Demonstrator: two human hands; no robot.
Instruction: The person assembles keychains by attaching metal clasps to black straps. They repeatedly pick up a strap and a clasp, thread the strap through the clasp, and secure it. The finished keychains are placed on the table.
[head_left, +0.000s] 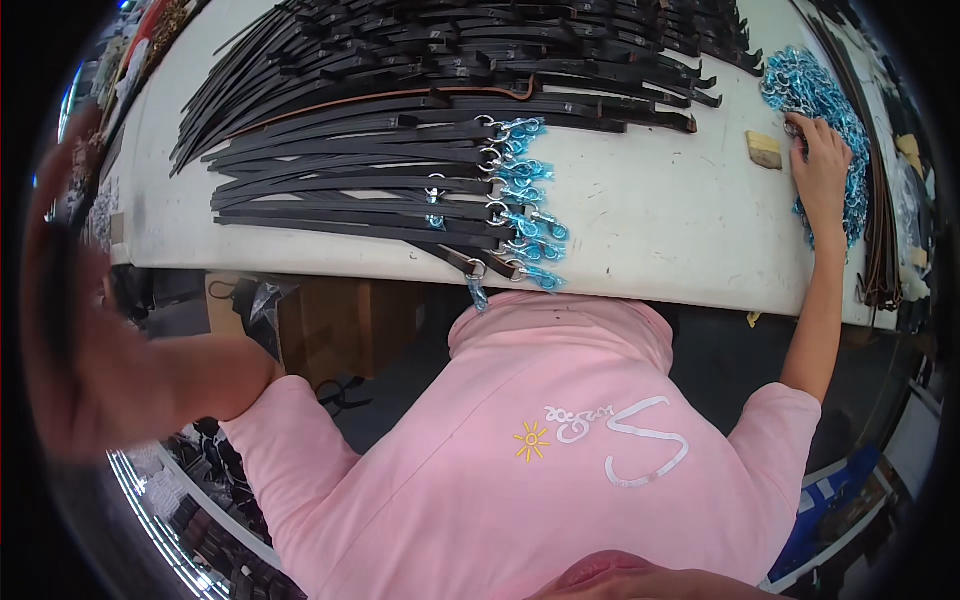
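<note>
My right hand [822, 165] reaches to the near-left edge of a heap of metal clasps in blue plastic wrap [815, 85]. Its fingers are curled in, and a small metal clasp [791, 126] shows at the fingertips. Raised close to the camera on the far left, my left hand [75, 310] is smeared by motion, so its fingers cannot be read. Between my hands, dark leather straps [350, 190] lie in a row on the white table [660, 220]. Their right ends carry metal rings and blue-wrapped clasps [525, 190].
A large stack of black straps [450, 50] covers the back of the table. One brown strap [390, 98] lies along its near edge. A yellowish block [764, 150] sits left of the heap. Long brown straps [880, 220] hang at the right edge. Below the table stands a cardboard box [330, 325].
</note>
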